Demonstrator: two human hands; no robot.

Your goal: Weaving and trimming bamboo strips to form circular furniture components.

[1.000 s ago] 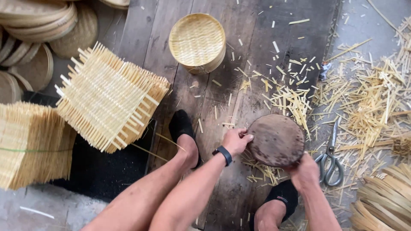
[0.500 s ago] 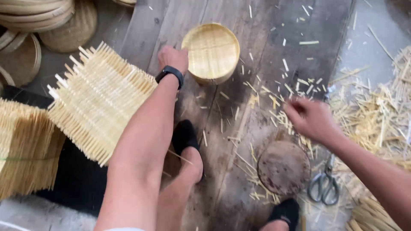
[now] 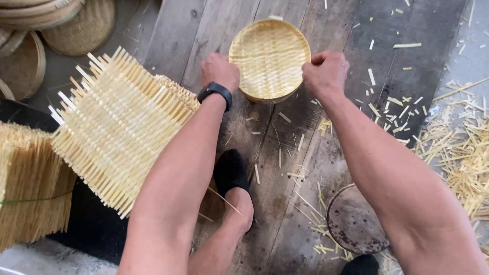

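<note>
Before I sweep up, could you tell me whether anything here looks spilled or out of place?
Yes: bamboo offcuts lie scattered over the wooden floor, thickest at right. The round basket looks intact.

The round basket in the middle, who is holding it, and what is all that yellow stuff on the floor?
The camera sits on a person's head and looks down, so you see their own arms and feet. Their left hand, with a black watch on its wrist, and their right hand grip the two sides of a round woven basket that sits on dark wooden floorboards. To the left lies a stack of square woven mats with stick ends poking out. Small yellow strips are scattered on the right. Near the right arm lies a round dark disc. More baskets sit at the top left.
</note>
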